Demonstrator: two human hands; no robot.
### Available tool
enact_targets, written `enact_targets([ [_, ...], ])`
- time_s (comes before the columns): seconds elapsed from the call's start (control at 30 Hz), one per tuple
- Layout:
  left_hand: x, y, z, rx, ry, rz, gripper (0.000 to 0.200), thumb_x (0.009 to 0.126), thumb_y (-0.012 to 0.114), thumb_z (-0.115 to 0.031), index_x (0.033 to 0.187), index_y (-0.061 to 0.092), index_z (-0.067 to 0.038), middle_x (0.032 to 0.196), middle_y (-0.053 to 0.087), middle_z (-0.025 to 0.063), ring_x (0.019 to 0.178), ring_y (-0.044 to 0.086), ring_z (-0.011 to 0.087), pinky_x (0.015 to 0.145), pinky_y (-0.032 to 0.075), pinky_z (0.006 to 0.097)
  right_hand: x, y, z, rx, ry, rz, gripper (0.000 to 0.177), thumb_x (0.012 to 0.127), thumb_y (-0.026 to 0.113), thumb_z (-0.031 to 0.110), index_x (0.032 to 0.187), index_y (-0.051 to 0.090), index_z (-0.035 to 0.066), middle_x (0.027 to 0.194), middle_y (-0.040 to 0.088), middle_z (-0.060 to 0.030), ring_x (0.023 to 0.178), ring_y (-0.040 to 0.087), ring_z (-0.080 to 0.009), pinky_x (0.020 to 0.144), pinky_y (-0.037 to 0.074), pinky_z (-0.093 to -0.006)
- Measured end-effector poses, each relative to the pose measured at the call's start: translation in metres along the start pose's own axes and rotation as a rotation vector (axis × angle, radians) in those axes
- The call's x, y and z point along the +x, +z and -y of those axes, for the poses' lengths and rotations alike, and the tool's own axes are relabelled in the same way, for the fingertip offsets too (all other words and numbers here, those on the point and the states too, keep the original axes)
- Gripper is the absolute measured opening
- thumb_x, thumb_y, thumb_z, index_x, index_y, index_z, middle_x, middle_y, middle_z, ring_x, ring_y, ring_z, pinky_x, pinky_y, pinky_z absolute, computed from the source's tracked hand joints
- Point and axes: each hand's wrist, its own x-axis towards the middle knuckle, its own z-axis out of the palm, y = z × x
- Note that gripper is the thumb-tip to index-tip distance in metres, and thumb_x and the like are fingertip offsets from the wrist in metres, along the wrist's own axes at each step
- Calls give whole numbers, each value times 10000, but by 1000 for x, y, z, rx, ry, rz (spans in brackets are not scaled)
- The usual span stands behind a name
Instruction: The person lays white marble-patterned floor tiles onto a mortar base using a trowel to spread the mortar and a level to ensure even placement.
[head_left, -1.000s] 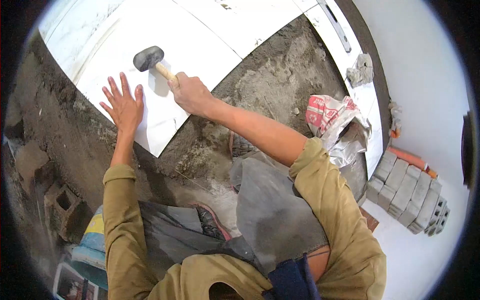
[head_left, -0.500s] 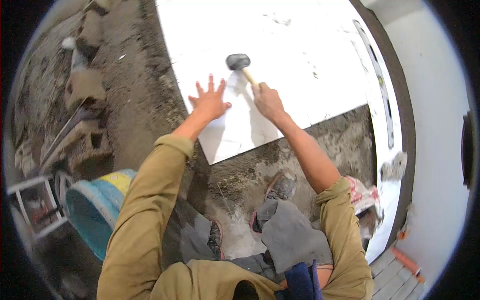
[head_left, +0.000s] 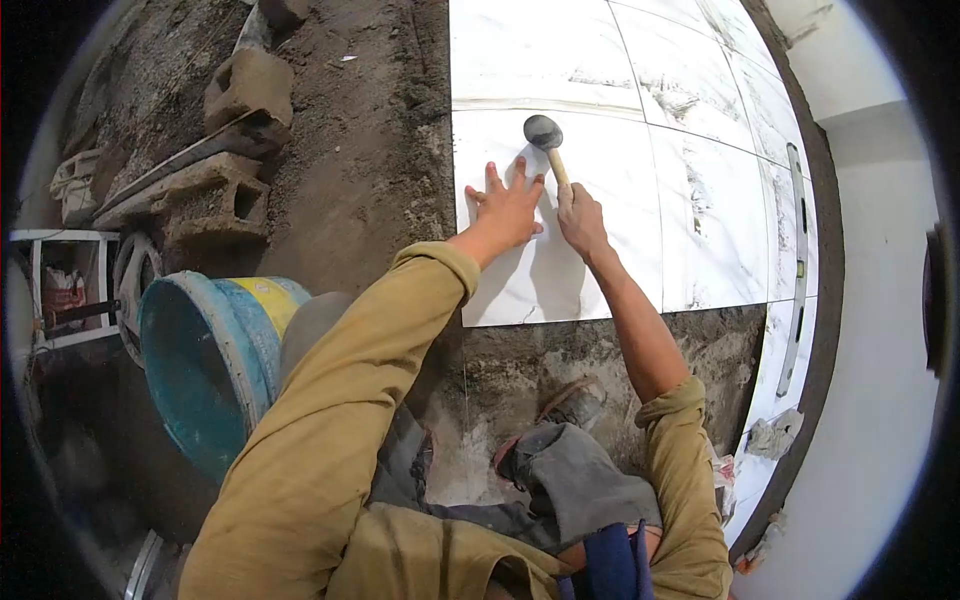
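Observation:
My right hand (head_left: 582, 222) is closed round the wooden handle of a rubber mallet (head_left: 543, 132). The mallet's dark head is over the far part of a white floor tile (head_left: 610, 260), overlapping the tile in this view. Beside it on the left, my left hand (head_left: 508, 212) lies on the same tile with fingers spread and holds nothing. The tile's near edge borders rough grey mortar (head_left: 690, 345), and its left edge meets bare dirt. Shadows of both arms fall across the tile.
A spirit level (head_left: 797, 270) lies along the right-hand tiles near the white wall (head_left: 885, 300). On my left stands a blue bucket (head_left: 215, 370), tipped towards the camera. Concrete blocks (head_left: 215, 200) lie on the dirt beyond it. A mortar lump (head_left: 775, 435) sits at the right.
The view has swung left, so the tiles and both hands appear further right. Tile joints now show clearly. My right hand still grips the mallet; my left stays spread on the tile.

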Motion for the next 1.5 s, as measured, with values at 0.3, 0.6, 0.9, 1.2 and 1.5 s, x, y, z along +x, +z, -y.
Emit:
enact_targets([
  [0.3, 2, -2, 0, -28, -4, 6, 850, 831, 702, -444, 1520, 250, -234, 1603, 78, 136, 1389, 98, 586, 964, 284, 800, 3, -1, 3, -8, -25, 84, 404, 1003, 426, 361, 952, 585, -7, 783, 622, -279, 754, 614, -460, 677, 457, -501],
  [0.6, 7, -3, -5, 16, 0, 31, 866, 822, 712, -447, 1516, 245, -220, 1591, 105, 145, 1381, 138, 577, 941, 340, 789, -11, -1, 0, 39, -3, 64, 428, 998, 403, 378, 978, 566, -18, 860, 626, -328, 851, 609, -514, 758, 470, -553],
  [0.9, 13, -8, -3, 57, 12, 50, 884, 805, 720, -481, 1512, 238, -258, 1587, 96, 157, 1358, 175, 593, 910, 368, 795, -2, -14, -12, 56, 13, 50, 410, 993, 426, 367, 961, 586, -10, 893, 638, -315, 887, 607, -505, 779, 471, -542],
  [1.2, 81, 40, 33, 34, 387, -20, 1199, 640, 867, -404, 1551, 114, -201, 1598, 64, 209, 1419, 9, 556, 964, 142, 844, 9, 4, -66, -349, -431, -113, 227, 897, 500, 160, 970, 628, -13, 1077, 633, -221, 875, 640, -378, 770, 523, -471],
  [1.5, 72, 9, 5, 298, 254, 132, 1361, 599, 857, -533, 1557, -24, -135, 1539, 7, 371, 1483, -41, 398, 1095, 72, 701, -44, -28, -31, 151, 234, -99, 435, 980, 426, 351, 1068, 537, -60, 877, 631, -351, 880, 639, -491, 785, 506, -530],
])
